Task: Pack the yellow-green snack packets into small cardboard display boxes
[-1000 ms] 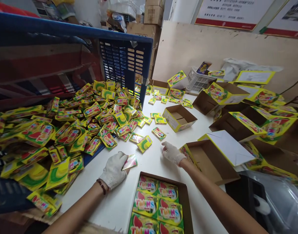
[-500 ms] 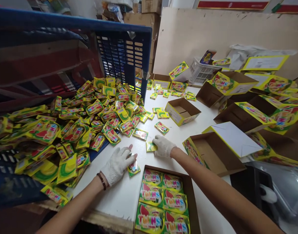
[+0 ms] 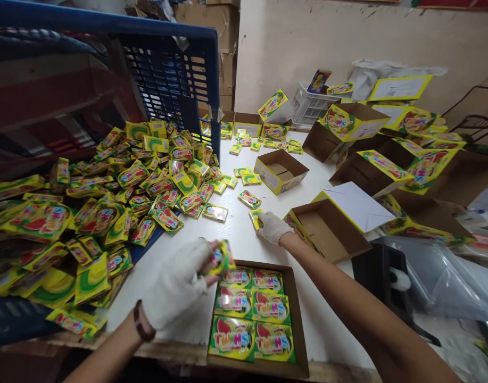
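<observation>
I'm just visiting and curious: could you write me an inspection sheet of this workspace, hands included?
Surface: white table, scattered with small packs.
Job's things: fruit-print pack at left; yellow pack at right; brown-sided box holding six visible "TWINS" packs.
Clutter: large heap of packs beside a blue crate; open cartons at right.
Hands: gloved; left hand holds the fruit-print pack, blurred; right hand has its fingers at the yellow pack, grip unclear.
Cables: nothing seen for certain.
Surroundings: pale wall, white basket.
</observation>
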Tool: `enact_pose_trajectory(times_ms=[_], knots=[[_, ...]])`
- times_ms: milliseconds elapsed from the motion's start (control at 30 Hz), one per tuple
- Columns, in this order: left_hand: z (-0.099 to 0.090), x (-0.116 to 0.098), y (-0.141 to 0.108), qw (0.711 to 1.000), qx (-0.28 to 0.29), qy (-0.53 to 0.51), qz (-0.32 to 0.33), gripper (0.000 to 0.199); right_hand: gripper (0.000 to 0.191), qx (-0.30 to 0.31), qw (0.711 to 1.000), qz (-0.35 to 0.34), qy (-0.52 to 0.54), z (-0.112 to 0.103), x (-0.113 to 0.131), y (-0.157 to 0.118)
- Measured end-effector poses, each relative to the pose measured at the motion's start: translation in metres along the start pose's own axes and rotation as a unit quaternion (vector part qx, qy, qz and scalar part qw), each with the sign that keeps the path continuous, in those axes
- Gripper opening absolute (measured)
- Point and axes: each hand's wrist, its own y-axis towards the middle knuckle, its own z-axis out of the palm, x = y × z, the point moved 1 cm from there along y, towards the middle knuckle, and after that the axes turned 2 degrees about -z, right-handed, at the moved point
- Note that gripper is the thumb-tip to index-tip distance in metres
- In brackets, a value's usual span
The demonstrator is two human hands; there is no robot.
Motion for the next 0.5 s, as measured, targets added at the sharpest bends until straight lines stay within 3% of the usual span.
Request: enact_pose_trajectory(times_ms=[67,167,267,367,433,500], knots=[[0.016,-0.035,-0.001,0.996,0.030,0.028,0.078,0.041,0.061,-0.015,1.000,0.005,0.000,0.005,0.002,-0.003],[0.049,-0.068,0.007,0.982,0.091,0.130,0.099,0.028,0.070,-0.029,0.999,0.017,0.002,0.008,0.004,-0.006],[0.072,-0.070,0.014,0.970,0.115,0.201,0.071,0.023,0.055,-0.032,0.999,0.034,0.016,0.006,0.001,-0.009],[0.083,-0.062,0.008,0.969,0.090,0.223,0.060,0.017,0.039,-0.033,0.997,0.058,0.041,-0.004,-0.011,-0.019],[0.087,-0.060,-0.001,0.971,0.086,0.220,0.047,0.016,0.032,-0.040,0.995,0.066,0.059,-0.017,-0.020,-0.034],[0.089,-0.063,-0.010,0.969,0.125,0.213,0.031,0.018,0.031,-0.061,0.994,0.056,0.070,-0.034,-0.026,-0.057]])
